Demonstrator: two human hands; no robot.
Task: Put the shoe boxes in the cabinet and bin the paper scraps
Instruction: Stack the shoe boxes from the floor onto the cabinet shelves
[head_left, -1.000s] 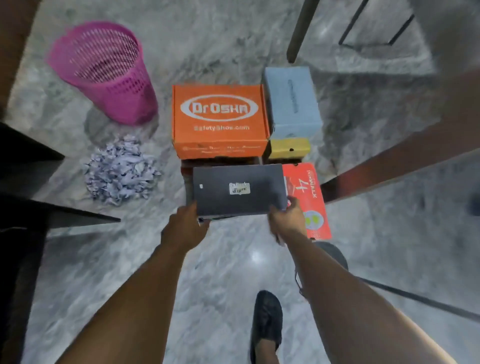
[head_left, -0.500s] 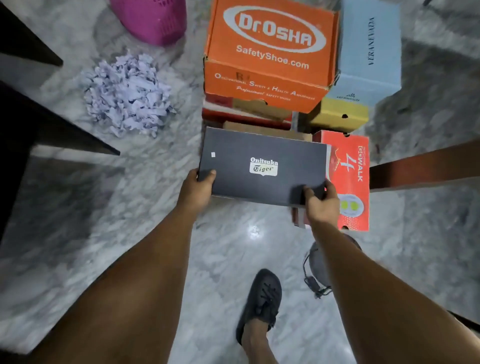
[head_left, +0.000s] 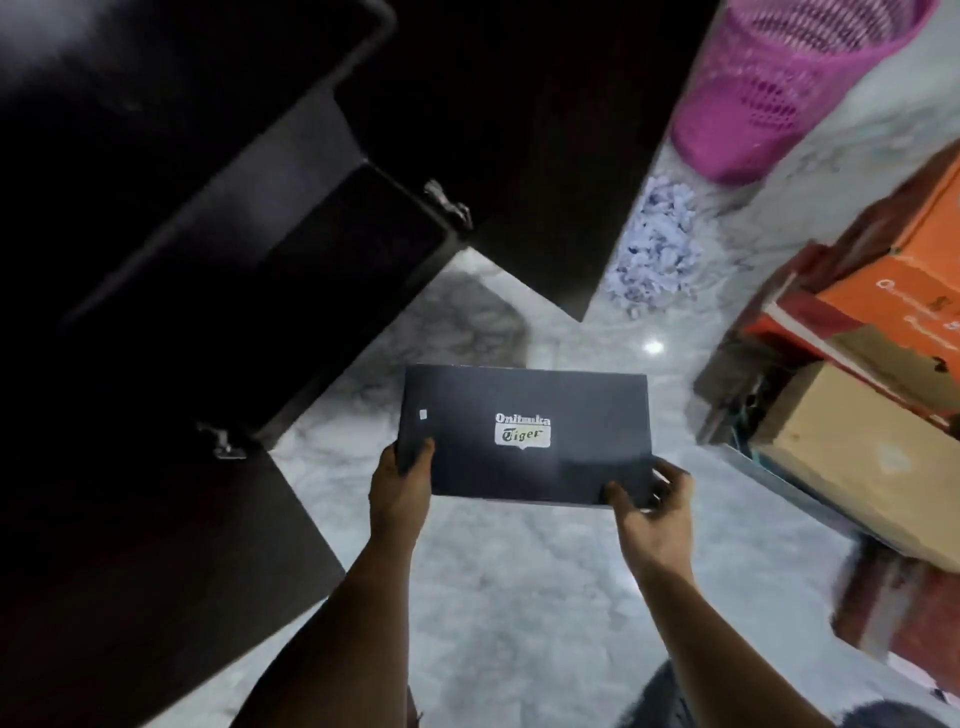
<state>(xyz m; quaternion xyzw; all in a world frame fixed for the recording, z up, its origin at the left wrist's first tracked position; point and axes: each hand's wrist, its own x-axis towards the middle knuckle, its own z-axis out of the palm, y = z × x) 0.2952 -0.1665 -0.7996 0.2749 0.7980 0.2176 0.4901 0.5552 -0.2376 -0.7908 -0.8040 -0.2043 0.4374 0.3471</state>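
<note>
I hold a black Onitsuka Tiger shoe box (head_left: 524, 405) level above the marble floor, in the middle of the view. My left hand (head_left: 402, 486) grips its near left corner and my right hand (head_left: 652, 512) grips its near right corner. The dark cabinet (head_left: 218, 249) fills the left, its inside black and hard to read. A heap of pale shredded paper scraps (head_left: 657, 244) lies on the floor beyond the box. The pink mesh bin (head_left: 769, 88) stands behind the scraps at the upper right.
Two dark cabinet doors stand open: one at the lower left (head_left: 156, 571), one reaching toward the scraps (head_left: 545, 182). At the right edge are stacked boxes: an orange one (head_left: 898, 291), a tan cardboard one (head_left: 852, 457) and a red one (head_left: 893, 608), blurred.
The black box came up off the stack in both hands. My view swung left, so the cabinet now fills the left and the remaining boxes sit at the right edge.
</note>
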